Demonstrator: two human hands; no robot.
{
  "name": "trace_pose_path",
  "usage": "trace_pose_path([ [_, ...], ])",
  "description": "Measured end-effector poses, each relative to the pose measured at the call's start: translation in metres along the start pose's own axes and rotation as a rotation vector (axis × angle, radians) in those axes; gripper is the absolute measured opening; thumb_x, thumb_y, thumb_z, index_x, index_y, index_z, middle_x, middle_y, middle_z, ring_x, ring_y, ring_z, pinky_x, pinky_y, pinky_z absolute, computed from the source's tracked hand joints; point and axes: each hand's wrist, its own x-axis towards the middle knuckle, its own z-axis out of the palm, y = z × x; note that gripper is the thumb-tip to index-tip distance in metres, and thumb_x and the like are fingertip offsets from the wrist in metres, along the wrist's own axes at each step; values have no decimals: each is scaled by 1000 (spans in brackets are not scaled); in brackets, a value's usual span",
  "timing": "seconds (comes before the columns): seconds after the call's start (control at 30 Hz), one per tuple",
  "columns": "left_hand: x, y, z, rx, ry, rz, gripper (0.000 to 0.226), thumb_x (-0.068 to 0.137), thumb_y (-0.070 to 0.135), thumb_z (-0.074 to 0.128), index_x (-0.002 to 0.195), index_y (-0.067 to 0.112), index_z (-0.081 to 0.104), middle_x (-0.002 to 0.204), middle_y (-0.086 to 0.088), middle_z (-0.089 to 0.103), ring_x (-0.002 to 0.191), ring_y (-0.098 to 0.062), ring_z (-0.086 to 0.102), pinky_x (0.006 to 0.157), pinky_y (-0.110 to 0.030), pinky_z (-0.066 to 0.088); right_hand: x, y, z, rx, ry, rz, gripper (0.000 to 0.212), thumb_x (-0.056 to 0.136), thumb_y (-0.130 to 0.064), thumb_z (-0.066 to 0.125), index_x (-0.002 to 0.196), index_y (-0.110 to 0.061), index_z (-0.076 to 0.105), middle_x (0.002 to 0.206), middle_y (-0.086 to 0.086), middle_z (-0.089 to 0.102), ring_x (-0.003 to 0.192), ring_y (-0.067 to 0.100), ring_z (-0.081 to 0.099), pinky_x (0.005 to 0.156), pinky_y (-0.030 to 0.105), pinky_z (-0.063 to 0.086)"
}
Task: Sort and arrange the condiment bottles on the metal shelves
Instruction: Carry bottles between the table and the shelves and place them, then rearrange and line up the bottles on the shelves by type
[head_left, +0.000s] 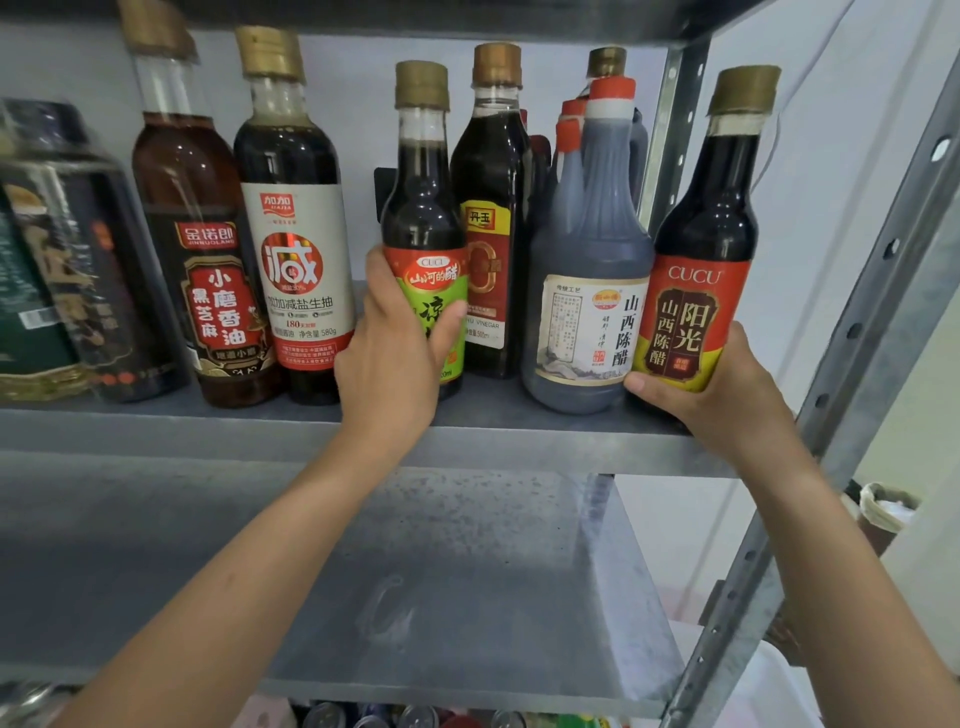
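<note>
The left hand (392, 358) grips a green-label CUCU bottle (423, 208) on the metal shelf (234, 428). The right hand (727, 400) clasps a red-label CUCU bottle (698, 312), apparently at the shelf edge. A 山西陈醋 bottle (587, 322) stands between them.

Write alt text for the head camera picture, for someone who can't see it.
The left hand grips a green-label bottle and the right hand a red-label bottle at a metal shelf. A large bottle stands between them; more bottles line the left.
</note>
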Motion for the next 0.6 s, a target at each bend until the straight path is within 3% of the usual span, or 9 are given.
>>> trace_pose_path([
  [0.13,6,-4,5,-130,-109,-32,75,92,51,43,146,15,7,132,-7,49,110,-26,56,74,-34,41,-1,-1,0,-11,7,7,80,60,-50,79,122,-22,38,105,-10,59,102,20,59,88,46,48],
  [0.33,3,-6,3,-195,-139,-34,71,93,50,44,146,17,8,131,-5,48,108,-22,56,73,-33,41,-6,-7,0,-35,17,42,77,64,-52,78,122,-20,38,107,-6,60,103,24,58,85,42,47],
  [0.47,-13,-11,1,-51,-165,-21,67,95,47,41,145,14,13,128,-7,49,104,-26,58,64,-33,38,-15,-11,2,-150,44,57,71,73,-55,69,121,-12,38,110,4,61,100,30,58,71,33,37],
  [0.6,-39,-19,-13,109,-116,59,60,96,41,41,144,9,28,130,-11,48,109,-25,55,68,-31,40,-29,-12,11,-321,188,-20,62,82,-56,57,114,-5,42,102,14,64,90,37,59,67,35,35],
])
